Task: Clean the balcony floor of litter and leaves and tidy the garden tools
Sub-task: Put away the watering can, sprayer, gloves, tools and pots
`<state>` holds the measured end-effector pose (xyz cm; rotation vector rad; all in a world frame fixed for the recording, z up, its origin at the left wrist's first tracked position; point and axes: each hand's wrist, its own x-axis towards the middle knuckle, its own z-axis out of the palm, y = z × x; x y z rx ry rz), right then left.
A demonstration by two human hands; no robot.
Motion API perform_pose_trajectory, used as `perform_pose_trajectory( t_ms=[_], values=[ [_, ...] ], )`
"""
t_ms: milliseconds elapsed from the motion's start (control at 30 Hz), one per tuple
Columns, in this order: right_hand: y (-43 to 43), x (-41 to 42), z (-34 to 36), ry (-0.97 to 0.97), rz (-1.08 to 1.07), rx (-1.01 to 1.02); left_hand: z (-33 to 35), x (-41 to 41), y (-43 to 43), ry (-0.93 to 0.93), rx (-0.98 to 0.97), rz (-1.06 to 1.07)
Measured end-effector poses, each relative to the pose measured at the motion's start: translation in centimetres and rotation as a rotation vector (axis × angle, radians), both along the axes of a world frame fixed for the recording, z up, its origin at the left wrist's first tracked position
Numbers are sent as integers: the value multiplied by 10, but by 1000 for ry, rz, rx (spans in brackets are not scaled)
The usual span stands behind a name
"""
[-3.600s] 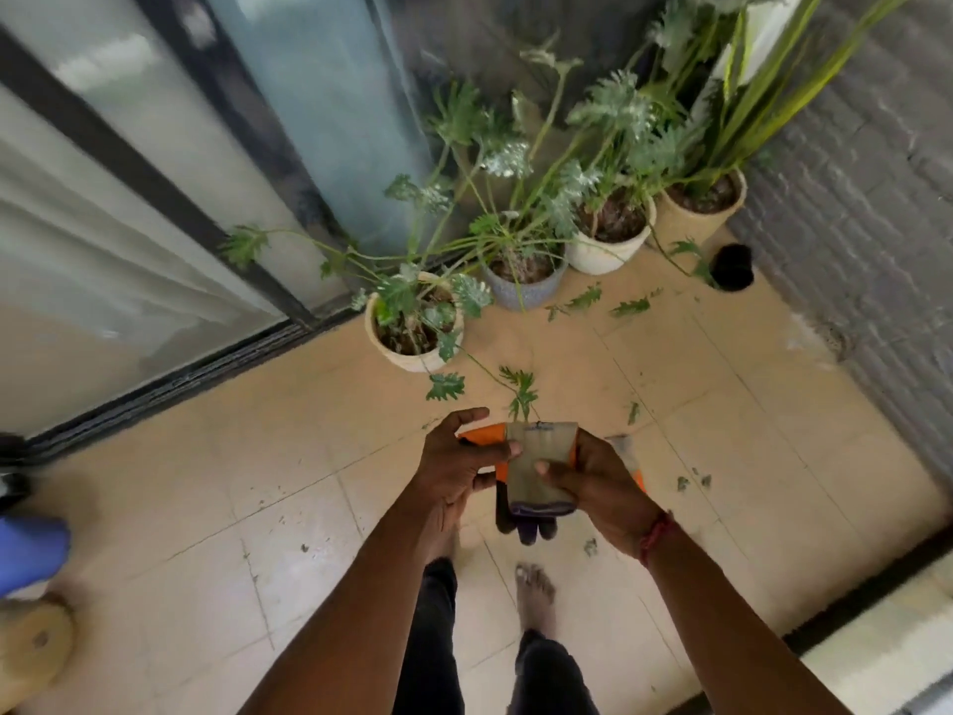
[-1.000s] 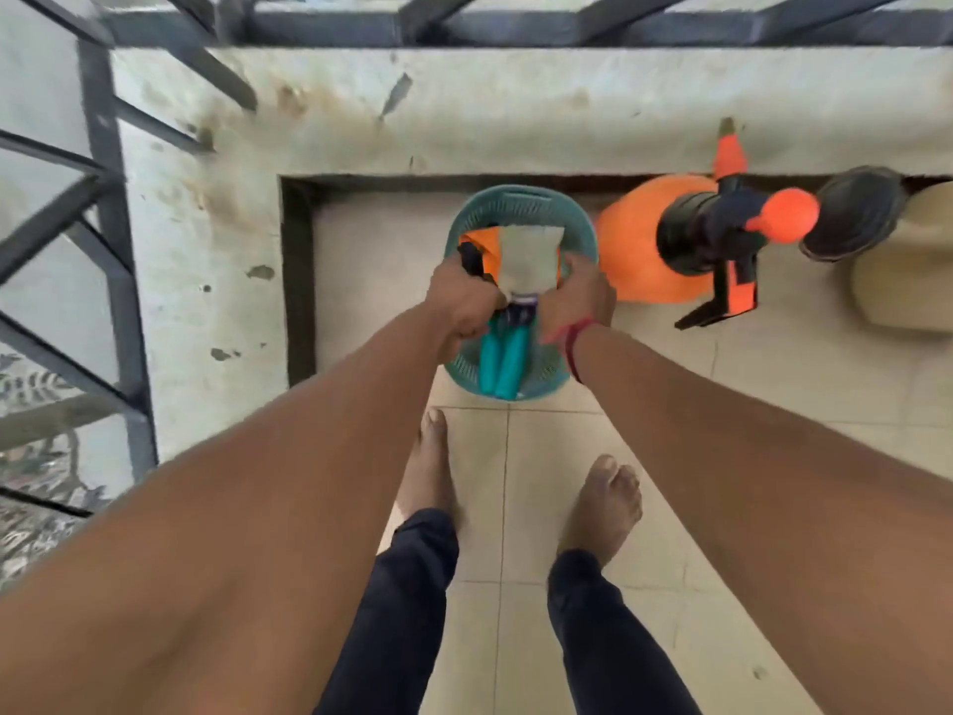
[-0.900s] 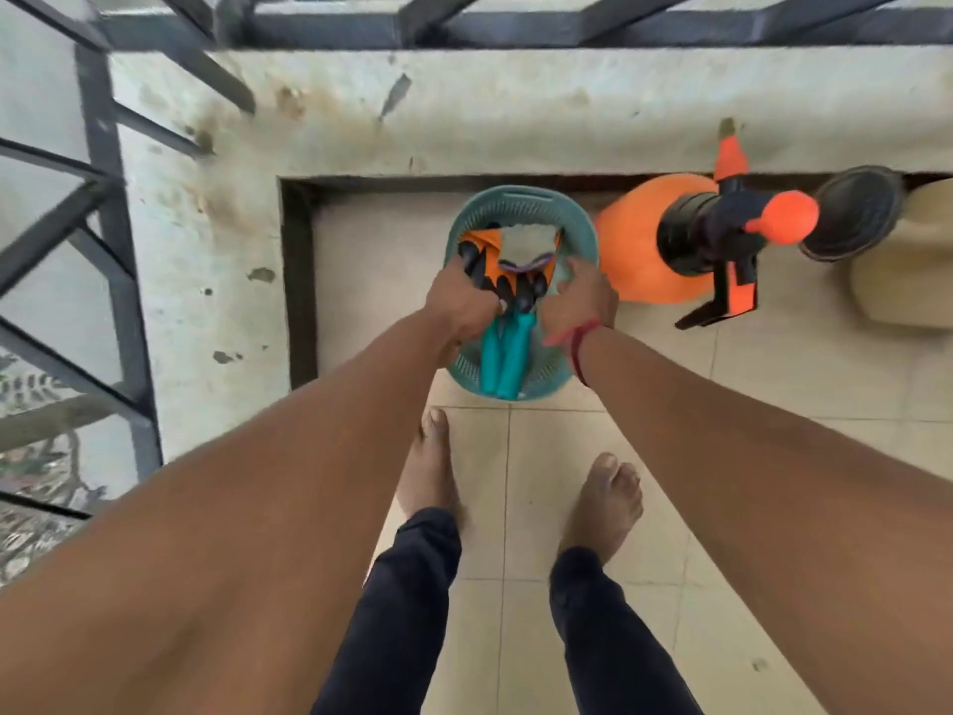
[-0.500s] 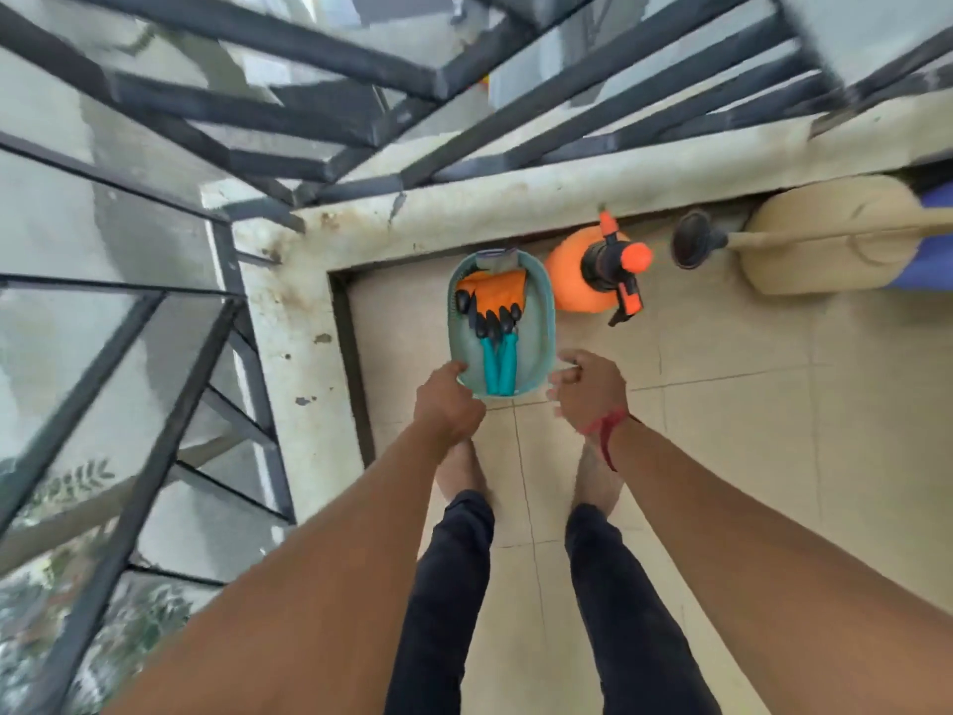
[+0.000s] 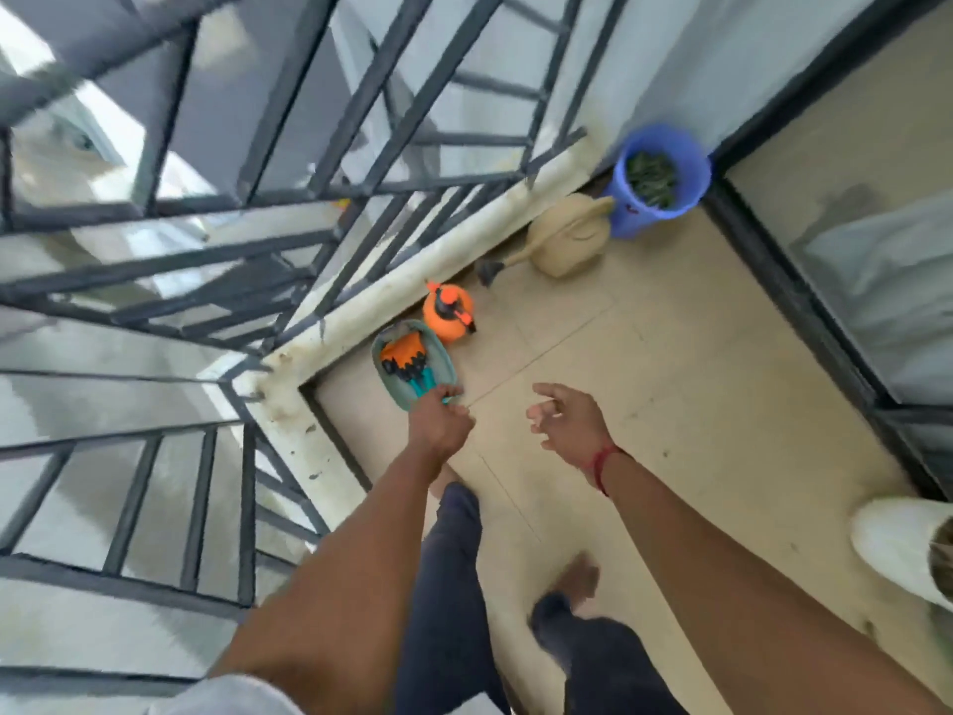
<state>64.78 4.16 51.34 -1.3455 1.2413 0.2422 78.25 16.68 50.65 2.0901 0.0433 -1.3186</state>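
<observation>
A teal basket (image 5: pixel 442 362) stands on the tiled floor in the balcony corner, against the low ledge. Inside it lie orange gloves (image 5: pixel 405 349) with dark fingertips and a teal-handled tool (image 5: pixel 424 387). My left hand (image 5: pixel 438 424) hovers over the basket's near rim, fingers loosely curled and holding nothing. To its right my right hand (image 5: pixel 567 426) is raised over the bare tiles with its fingers spread and nothing in it. Both of my arms reach forward from the bottom of the view.
An orange pump sprayer (image 5: pixel 447 313) stands just behind the basket. Further along the ledge are a beige watering can (image 5: pixel 567 242) and a blue bucket (image 5: pixel 688 170) of green leaves. Dark railing bars run on the left, a glass door on the right, and a white pot (image 5: pixel 897 544) at the right edge.
The gloves went from my hands into the basket and both hands let go and drew back. The view has risen and swung right, and the watering can and bucket now show.
</observation>
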Motion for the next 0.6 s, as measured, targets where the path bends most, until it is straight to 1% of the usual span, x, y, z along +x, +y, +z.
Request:
perform_pose_trajectory(
  t_ms=[67, 133, 300, 400, 467, 600],
  values=[
    [0, -41, 24, -25, -87, -9, 28, -32, -12, -42, -37, -67],
    [2, -80, 37, -54, -160, -15, 41, -62, -21, -77, -78, -134],
    [6, -215, 60, -125, -447, -18, 76, -185, -45, -114, -151, -359],
    [14, -320, 72, -179, -666, -34, 95, -282, -61, -112, -171, -575],
    [22, -381, 76, -206, -768, -48, 101, -339, -67, -118, -170, -722],
    [52, -520, 87, -256, -1052, -167, 103, -470, -89, -49, -164, -1025]
  ],
)
